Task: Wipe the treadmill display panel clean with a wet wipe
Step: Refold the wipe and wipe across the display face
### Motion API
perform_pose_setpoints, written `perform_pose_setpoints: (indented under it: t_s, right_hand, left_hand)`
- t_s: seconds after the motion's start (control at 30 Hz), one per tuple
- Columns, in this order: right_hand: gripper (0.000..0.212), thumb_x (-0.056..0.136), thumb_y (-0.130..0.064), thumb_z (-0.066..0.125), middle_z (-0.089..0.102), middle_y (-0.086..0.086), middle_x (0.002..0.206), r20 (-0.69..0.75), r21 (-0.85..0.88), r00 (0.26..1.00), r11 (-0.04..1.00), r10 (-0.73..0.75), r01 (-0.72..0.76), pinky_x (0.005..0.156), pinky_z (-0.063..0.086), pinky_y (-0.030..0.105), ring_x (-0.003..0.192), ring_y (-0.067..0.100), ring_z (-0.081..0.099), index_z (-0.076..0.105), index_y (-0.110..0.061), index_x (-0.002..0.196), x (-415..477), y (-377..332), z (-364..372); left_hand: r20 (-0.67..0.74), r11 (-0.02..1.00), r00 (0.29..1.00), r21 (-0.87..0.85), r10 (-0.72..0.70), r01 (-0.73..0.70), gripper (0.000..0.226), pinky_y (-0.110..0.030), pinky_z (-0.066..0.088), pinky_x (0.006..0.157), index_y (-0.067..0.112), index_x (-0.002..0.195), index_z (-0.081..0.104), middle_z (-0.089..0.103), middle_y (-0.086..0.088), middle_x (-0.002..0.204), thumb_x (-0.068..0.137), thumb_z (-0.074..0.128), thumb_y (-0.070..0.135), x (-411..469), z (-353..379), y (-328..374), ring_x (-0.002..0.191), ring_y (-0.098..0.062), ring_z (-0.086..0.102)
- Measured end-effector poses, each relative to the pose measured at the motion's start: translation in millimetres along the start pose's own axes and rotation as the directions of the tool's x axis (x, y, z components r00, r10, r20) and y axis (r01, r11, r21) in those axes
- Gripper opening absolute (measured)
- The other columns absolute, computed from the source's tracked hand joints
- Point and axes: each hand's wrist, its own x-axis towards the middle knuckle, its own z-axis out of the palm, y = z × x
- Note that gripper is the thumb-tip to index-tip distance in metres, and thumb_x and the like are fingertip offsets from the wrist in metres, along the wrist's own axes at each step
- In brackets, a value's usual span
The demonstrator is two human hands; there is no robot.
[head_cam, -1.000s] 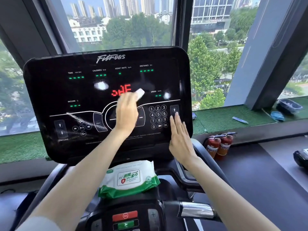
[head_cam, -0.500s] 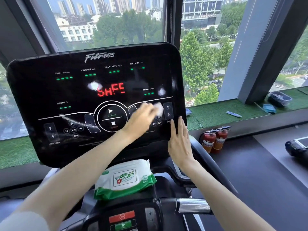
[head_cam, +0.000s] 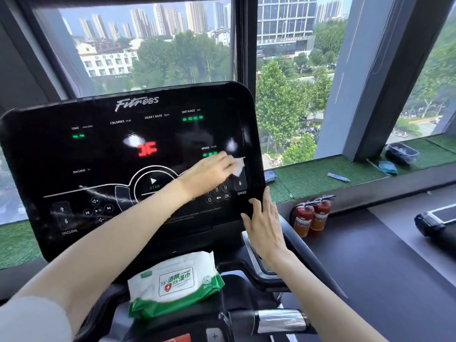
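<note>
The black display panel (head_cam: 74, 154) stood before me, and my left hand (head_cam: 209, 172) pressed the wet wipe (head_cam: 238, 166) against its right side, fingers closed on the wipe beneath the speed readout. Half a second before, that hand had been lower, over the keypad. My right hand (head_cam: 265, 225) lay flat and open on the panel's lower right corner. Below, the wipes pack (head_cam: 172, 283) sat closed.

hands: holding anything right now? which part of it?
Left hand pinches a wet wipe by its left end against the display panel. Right hand holds nothing, flat on the panel's lower right corner.
</note>
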Motion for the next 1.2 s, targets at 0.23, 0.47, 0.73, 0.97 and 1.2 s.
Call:
perform_pose_setpoints:
  t_s: [0.23, 0.47, 0.73, 0.97, 1.2]
  right_hand:
    - [0.027, 0.093, -0.022, 0.052, 0.021, 0.035, 0.146, -0.049, 0.010, 0.999, 1.000, -0.018, 0.019, 0.111, 0.027, 0.046, 0.136, 0.043, 0.026, 0.053, -0.003, 0.112, 4.1, -1.6, 4.6]
    - [0.029, 0.097, -0.026, 0.043, 0.014, 0.033, 0.149, -0.041, 0.079, 0.999, 0.997, -0.012, 0.015, 0.114, 0.017, 0.039, 0.140, 0.039, 0.018, 0.051, -0.003, 0.114, 5.9, -2.8, -3.8]
    - [0.031, 0.098, -0.029, 0.039, 0.011, 0.024, 0.153, -0.026, 0.226, 0.999, 0.974, 0.034, -0.028, 0.112, 0.021, 0.036, 0.138, 0.031, 0.022, 0.046, -0.009, 0.120, 5.2, -1.2, -7.8]
    - [0.028, 0.099, -0.023, 0.036, 0.011, 0.019, 0.154, -0.025, 0.317, 0.996, 0.946, 0.080, -0.068, 0.113, 0.021, 0.033, 0.143, 0.023, 0.011, 0.042, -0.008, 0.121, 1.4, -4.6, -6.4]
    - [0.034, 0.086, 0.012, 0.038, 0.025, 0.030, 0.144, -0.033, 0.218, 0.994, 0.971, 0.105, -0.095, 0.105, 0.035, 0.048, 0.137, 0.040, 0.025, 0.044, 0.004, 0.118, -4.2, -7.9, -5.7]
  left_hand:
    - [0.066, 0.984, 0.997, -0.179, 0.033, -0.021, 0.046, -0.029, 0.052, 0.059, 0.004, 0.110, 0.060, 0.052, -0.004, 0.095, 0.067, 0.061, -0.012, 10.8, -7.1, 16.1, 0.083, -0.018, 0.046]
    - [-0.020, 0.756, 0.820, -0.400, -0.573, 0.518, 0.038, -0.034, 0.049, 0.064, 0.007, 0.111, 0.061, 0.050, -0.008, 0.091, 0.078, 0.058, -0.012, 24.3, -17.0, -8.8, 0.083, -0.022, 0.047]
    - [-0.039, 0.973, 0.978, -0.119, -0.205, 0.199, 0.035, -0.036, 0.045, 0.054, -0.001, 0.092, 0.062, 0.054, -0.012, 0.080, 0.065, 0.052, -0.020, 29.0, -24.1, -23.4, 0.069, -0.027, 0.050]
    - [-0.072, 0.867, 0.892, -0.279, -0.447, 0.412, 0.029, -0.039, 0.047, 0.058, -0.005, 0.091, 0.060, 0.055, -0.019, 0.083, 0.066, 0.061, -0.020, 48.2, -20.2, -0.3, 0.072, -0.032, 0.051]
    - [0.015, 0.980, 0.994, -0.169, -0.105, 0.106, 0.027, -0.033, 0.048, 0.060, 0.003, 0.093, 0.057, 0.052, -0.009, 0.081, 0.077, 0.039, -0.009, 8.4, 15.6, 60.3, 0.073, -0.023, 0.050]
